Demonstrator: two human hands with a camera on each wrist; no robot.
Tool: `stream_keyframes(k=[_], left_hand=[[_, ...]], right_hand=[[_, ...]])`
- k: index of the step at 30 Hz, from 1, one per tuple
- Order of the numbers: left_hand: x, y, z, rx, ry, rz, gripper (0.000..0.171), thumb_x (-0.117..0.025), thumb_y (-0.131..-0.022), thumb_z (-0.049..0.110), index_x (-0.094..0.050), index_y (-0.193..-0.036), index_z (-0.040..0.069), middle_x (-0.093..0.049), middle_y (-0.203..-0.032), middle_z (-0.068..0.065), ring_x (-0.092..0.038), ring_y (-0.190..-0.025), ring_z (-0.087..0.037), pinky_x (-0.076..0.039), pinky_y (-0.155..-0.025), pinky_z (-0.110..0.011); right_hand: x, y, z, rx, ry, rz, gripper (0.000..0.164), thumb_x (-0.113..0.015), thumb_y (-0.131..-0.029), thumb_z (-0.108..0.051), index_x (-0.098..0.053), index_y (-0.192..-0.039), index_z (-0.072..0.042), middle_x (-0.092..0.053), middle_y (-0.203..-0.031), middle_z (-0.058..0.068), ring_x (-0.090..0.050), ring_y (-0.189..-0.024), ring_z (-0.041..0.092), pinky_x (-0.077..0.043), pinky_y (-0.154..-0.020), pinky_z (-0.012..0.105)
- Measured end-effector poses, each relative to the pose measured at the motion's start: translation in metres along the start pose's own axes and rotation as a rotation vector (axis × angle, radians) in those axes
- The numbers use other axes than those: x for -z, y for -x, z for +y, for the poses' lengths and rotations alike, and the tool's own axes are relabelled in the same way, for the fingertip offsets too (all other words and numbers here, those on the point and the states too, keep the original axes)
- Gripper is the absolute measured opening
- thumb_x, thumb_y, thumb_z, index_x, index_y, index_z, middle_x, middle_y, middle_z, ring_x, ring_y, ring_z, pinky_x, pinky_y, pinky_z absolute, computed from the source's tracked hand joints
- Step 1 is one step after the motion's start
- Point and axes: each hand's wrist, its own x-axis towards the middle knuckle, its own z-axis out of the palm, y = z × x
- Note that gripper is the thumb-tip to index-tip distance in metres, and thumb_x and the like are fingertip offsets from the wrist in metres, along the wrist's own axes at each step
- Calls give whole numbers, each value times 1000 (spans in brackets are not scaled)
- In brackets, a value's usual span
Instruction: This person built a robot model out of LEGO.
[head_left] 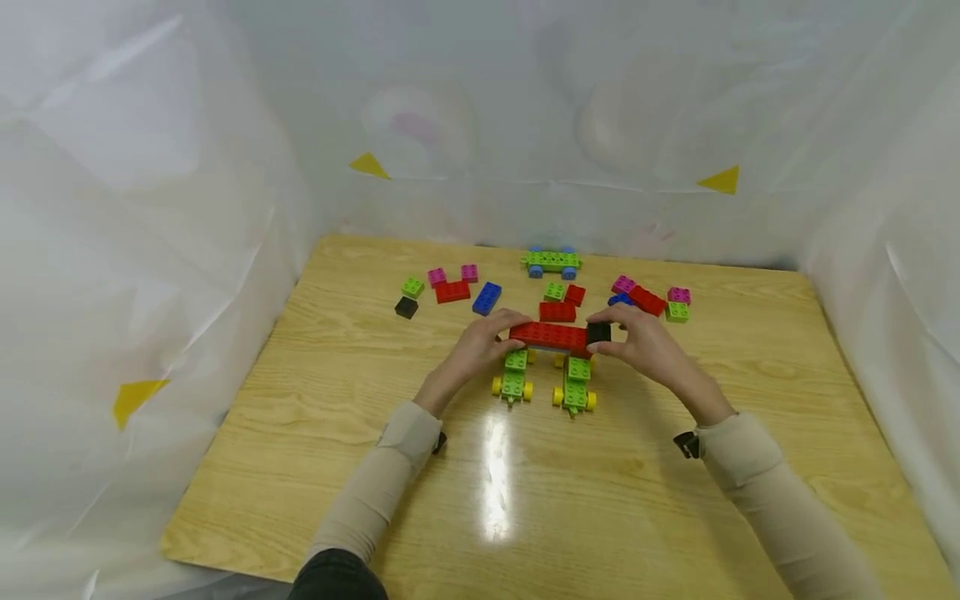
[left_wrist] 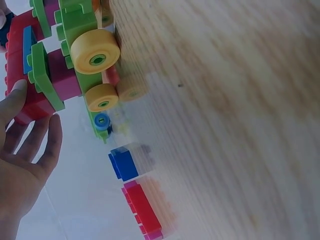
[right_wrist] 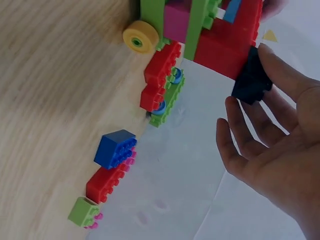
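Observation:
A brick structure stands on two green wheeled bases [head_left: 513, 387] with yellow wheels [left_wrist: 95, 51]. Green and magenta bricks [left_wrist: 64, 74] rise from them and carry a long row of red bricks [head_left: 549, 335], with a blue piece [left_wrist: 28, 50] beneath its middle. My left hand [head_left: 480, 343] grips the left end of the red row, thumb on the near side and fingers on the far side. At the other end, a black brick [right_wrist: 252, 77] is pinched between the thumb and fingers of my right hand [head_left: 643, 340], right against the red brick's end.
Behind the structure lie a red brick [head_left: 557, 312] and a green base with blue wheels [head_left: 552, 261]. Loose bricks sit back left, including a blue one [head_left: 487, 298] and a black one [head_left: 407, 307]. Back right are red [head_left: 648, 301], green [head_left: 678, 312] and magenta bricks [head_left: 679, 295].

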Motion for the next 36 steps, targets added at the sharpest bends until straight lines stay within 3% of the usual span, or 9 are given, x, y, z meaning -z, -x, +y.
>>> stream_keyframes(k=[7, 15, 21, 25, 28, 30, 32, 36], left_hand=[[-1, -1, 1, 20, 20, -11, 40, -63, -94, 14, -57, -132, 5, -58, -128, -10, -56, -116, -26, -49, -92, -41], [-2, -1, 1, 54, 34, -31, 41, -63, -94, 16, -57, -133, 6, -58, -128, -6, -57, -113, -21, -52, -80, -27], [-2, -2, 3, 64, 41, -27, 41, -63, -94, 15, -57, -134, 8, -58, -128, -5, -56, -114, -20, -51, -80, -25], [-3, 0, 5, 100, 98, -45, 43, -64, -93, 16, -56, -136, 11, -56, -129, -4, -56, -113, -18, -51, -79, -24], [-3, 4, 4, 161, 147, -56, 47, -61, -96, 27, -50, -141, 18, -51, -137, -2, -52, -120, -20, -51, -84, -28], [1, 6, 0, 190, 157, -17, 48, -57, -97, 34, -48, -143, 20, -49, -140, -1, -50, -123, -22, -51, -87, -32], [9, 9, -9, 215, 157, 68, 47, -54, -99, 36, -49, -142, 18, -50, -139, -4, -50, -124, -26, -50, -89, -36], [32, 16, -34, 265, 85, 378, 34, -59, -97, 18, -59, -127, 2, -58, -124, -15, -54, -114, -32, -51, -85, -42]], right_hand=[[-13, -2, 1, 62, -4, 71, 44, -76, -84, -18, -63, -123, -2, -62, -118, 16, -55, -108, 35, -46, -89, 54], [-21, -4, 1, 98, 46, 103, 37, -76, -83, -14, -66, -117, -3, -64, -113, 14, -57, -106, 33, -47, -90, 51], [-23, -6, 0, 118, 91, 81, 39, -76, -83, -18, -66, -119, -5, -64, -110, 12, -57, -102, 30, -47, -89, 49], [-27, -2, 1, 146, 91, 97, 36, -76, -83, -16, -68, -116, -5, -64, -106, 10, -58, -95, 27, -49, -84, 47], [-29, -1, 2, 182, 82, 133, 34, -78, -81, -13, -69, -113, -3, -63, -102, 10, -58, -91, 26, -50, -80, 46], [-30, -1, 3, 210, 85, 148, 33, -78, -80, -11, -70, -111, -3, -63, -101, 10, -59, -91, 26, -51, -79, 45], [-30, -3, 3, 225, 88, 156, 33, -78, -80, -11, -70, -111, -3, -64, -101, 10, -59, -91, 26, -51, -79, 45], [-29, -7, 4, 230, 101, 149, 33, -78, -80, -12, -70, -111, -3, -64, -101, 10, -59, -92, 26, -51, -80, 45]])
